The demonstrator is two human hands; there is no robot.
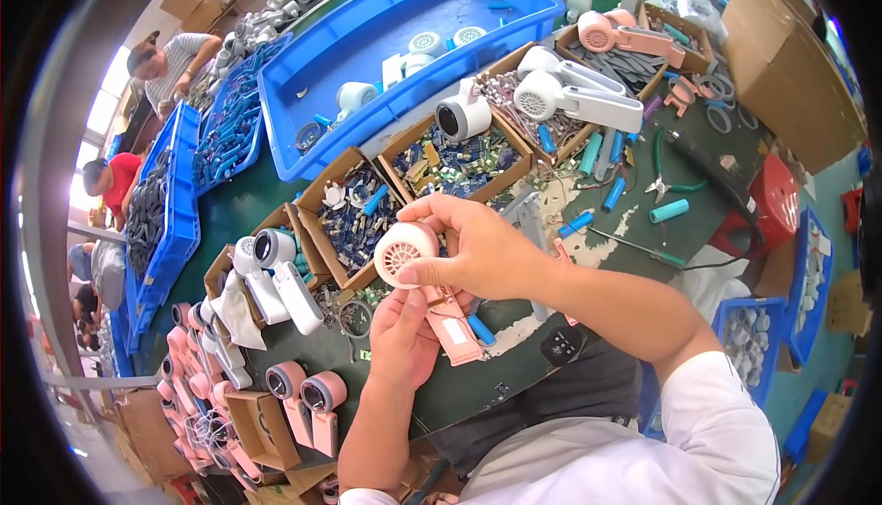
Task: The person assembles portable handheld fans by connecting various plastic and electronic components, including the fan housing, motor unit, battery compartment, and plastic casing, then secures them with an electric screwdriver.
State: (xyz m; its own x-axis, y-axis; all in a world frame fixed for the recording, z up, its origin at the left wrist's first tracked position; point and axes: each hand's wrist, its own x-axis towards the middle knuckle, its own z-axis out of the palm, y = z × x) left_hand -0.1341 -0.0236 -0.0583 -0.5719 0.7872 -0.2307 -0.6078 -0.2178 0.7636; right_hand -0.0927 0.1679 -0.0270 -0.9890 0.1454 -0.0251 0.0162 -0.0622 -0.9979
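Observation:
Over the near edge of the bench I hold a pink handheld fan [404, 249], its round grille turned toward me and its handle slanting down to the right. My right hand [482, 246] is closed round the fan head, thumb on the rim by the grille. Lower down, my left hand [401, 344] grips the top of the handle between thumb and fingers. The handle appears opened, with thin wires showing inside near the head. A blue cylindrical battery [480, 329] lies just right of the handle.
Cardboard boxes of circuit boards [478, 172] and small parts stand beyond my hands. A large blue tray [276, 105] holds fan heads. Green-handled cutters [659, 183] and a screwdriver [643, 248] lie right. Pink fans [322, 395] sit at left; co-workers [175, 68] sit far left.

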